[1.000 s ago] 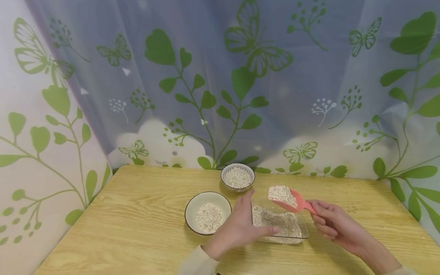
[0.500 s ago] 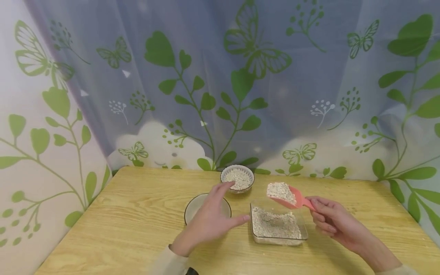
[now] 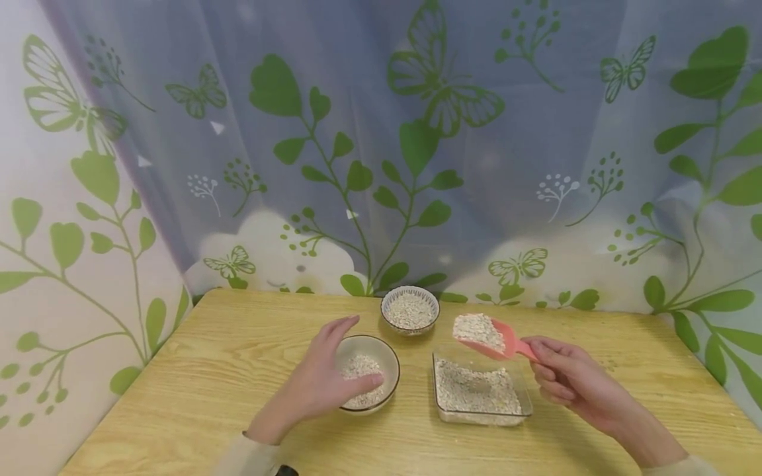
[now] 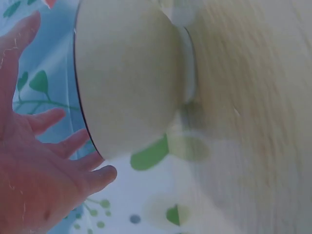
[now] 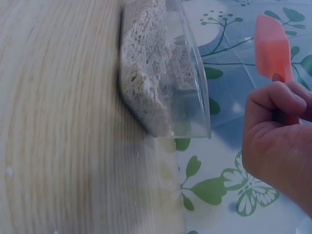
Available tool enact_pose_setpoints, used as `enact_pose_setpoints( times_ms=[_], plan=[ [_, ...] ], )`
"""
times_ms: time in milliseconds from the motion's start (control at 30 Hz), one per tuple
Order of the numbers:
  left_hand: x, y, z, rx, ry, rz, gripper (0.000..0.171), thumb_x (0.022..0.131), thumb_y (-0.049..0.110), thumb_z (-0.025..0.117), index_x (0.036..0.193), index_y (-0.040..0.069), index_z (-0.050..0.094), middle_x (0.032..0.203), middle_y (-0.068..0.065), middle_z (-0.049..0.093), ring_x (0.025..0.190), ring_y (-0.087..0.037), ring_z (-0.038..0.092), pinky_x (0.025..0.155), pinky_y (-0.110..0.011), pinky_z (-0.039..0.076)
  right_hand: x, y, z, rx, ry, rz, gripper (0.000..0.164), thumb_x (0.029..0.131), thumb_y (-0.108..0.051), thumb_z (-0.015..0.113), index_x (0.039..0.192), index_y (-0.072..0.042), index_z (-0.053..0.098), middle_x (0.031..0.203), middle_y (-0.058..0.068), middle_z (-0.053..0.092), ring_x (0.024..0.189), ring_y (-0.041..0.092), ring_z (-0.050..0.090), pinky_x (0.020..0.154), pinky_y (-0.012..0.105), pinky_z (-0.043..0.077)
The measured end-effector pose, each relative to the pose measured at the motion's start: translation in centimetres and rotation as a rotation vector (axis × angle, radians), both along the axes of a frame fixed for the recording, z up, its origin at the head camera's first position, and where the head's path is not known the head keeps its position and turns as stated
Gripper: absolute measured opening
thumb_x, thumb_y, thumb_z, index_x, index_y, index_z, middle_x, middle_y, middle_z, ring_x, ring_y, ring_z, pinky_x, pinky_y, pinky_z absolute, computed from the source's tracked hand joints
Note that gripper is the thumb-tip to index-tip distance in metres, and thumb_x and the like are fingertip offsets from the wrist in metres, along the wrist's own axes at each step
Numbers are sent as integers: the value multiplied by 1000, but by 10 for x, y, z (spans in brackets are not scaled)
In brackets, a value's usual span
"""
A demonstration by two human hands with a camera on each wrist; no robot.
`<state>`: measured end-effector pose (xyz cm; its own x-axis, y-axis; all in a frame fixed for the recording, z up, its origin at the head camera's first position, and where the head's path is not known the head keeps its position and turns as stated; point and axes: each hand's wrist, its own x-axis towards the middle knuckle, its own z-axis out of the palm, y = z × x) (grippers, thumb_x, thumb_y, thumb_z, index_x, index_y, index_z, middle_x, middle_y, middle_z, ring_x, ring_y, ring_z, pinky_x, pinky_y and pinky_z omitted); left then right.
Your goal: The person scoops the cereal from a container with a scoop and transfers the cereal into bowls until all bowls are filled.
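My right hand (image 3: 577, 380) grips the handle of a pink scoop (image 3: 506, 340), heaped with pale oat flakes (image 3: 477, 330). The scoop hovers over the back of a clear rectangular container (image 3: 483, 419) of oats, which have a hollow in the middle. Fingers spread, my left hand (image 3: 318, 380) hovers at the left side of a cream bowl (image 3: 389, 360) with a dark rim and some oats inside. In the left wrist view the fingers lie beside the rim of the cream bowl (image 4: 129, 80); whether they touch it I cannot tell.
A smaller patterned bowl (image 3: 387, 317) of oats stands at the back, behind the cream bowl. Wooden tabletop (image 3: 238, 350) surrounds the things. A curtain (image 3: 464, 198) with leaves and butterflies hangs along the table's back edge.
My left hand has left the clear container and moved left, across the cream bowl, to its left side. The loaded scoop has shifted slightly left in my right hand.
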<state>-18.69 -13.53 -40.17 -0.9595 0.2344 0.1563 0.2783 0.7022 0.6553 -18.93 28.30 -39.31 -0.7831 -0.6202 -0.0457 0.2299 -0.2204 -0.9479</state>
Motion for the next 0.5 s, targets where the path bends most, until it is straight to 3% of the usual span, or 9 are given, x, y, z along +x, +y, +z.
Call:
enact_pose_setpoints(
  times_ms=[300, 500],
  plan=[
    [0, -15, -13, -24, -50, 10, 116, 71, 66, 83, 163, 23, 26, 164, -15, 32, 149, -39, 36, 115, -65, 39, 0, -21, 7, 114, 36, -70, 27, 113, -27, 37, 129, -16, 55, 74, -12, 49, 52, 12, 19, 52, 33, 11],
    [-1, -19, -19, -6, -68, 2, 119, 71, 63, 84, 163, 18, 25, 161, -17, 36, 146, -39, 41, 115, -64, 39, -2, -38, 11, 175, 36, -99, 34, 112, -32, 41, 137, -9, 43, 74, -11, 48, 52, 7, 25, 53, 30, 15]
  ],
)
